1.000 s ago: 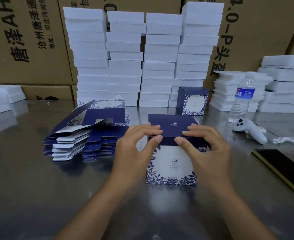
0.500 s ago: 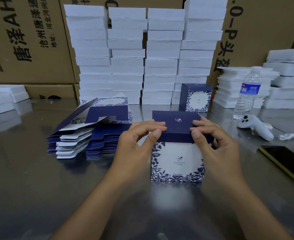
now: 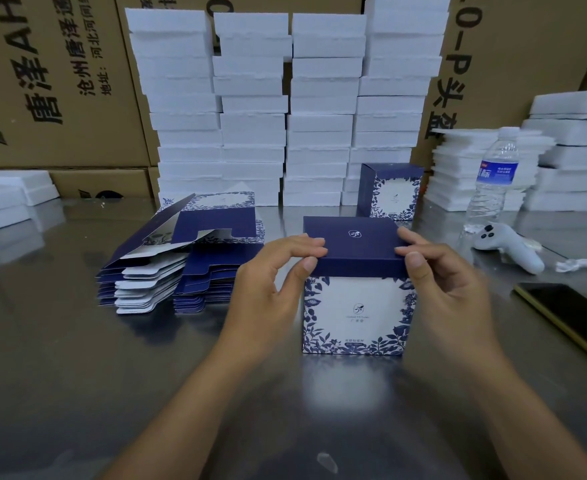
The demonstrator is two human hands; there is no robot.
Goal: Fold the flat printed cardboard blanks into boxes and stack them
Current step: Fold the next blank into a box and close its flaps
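Note:
A folded box [image 3: 354, 306], navy on top with a white front framed by blue leaves, stands upright on the steel table in front of me. My left hand [image 3: 274, 282] pinches the front left corner of its navy lid between thumb and fingers. My right hand [image 3: 444, 285] grips the front right corner the same way. The lid lies flat on the box. To the left sits a pile of flat navy-and-white blanks [image 3: 178, 258], the top one partly lifted. One finished box [image 3: 390, 192] stands behind, near the foam stacks.
Tall stacks of white foam pads [image 3: 285, 109] line the back, in front of brown cartons [image 3: 53, 81]. More foam [image 3: 569, 161] is piled at right. A water bottle [image 3: 494, 181], a white controller [image 3: 506, 245] and a dark phone [image 3: 572, 317] lie to the right.
The view has shifted slightly. Both hands slid outward along the lid's front edge to its corners, and the lid now sits flat on the box.

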